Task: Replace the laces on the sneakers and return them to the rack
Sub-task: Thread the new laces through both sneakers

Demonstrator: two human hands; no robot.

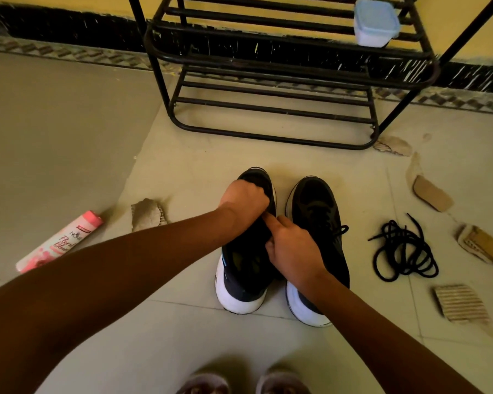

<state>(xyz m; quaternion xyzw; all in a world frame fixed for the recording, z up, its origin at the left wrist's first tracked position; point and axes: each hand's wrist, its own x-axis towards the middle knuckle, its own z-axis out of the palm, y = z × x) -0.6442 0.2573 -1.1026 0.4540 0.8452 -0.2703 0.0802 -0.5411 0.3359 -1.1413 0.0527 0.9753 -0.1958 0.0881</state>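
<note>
While both hands are on it, the black mesh sneaker (241,274) with a thick white sole stands upright on the pale tiled floor (197,155), heel nearest the person. The left hand (245,199) is clenched over its forefoot, fingers curled into the upper. The right hand (292,250) sits at its throat, forefinger extended toward the left hand and the other fingers curled. What they pinch cannot be told.

Just beside this sneaker, to its right, stands the matching second sneaker (316,206), its black lace threaded and the ends loose at its side. Further right of the sneaker lies a loose black lace (404,251) in a tangled coil. Beyond its toe stands the black metal shoe rack (268,136), with a pale lidded plastic tub (374,22) on an upper shelf. Well to the sneaker's left lies a pink printed tube (59,241). Torn brown cardboard scraps (460,302) lie scattered on both sides of it.
</note>
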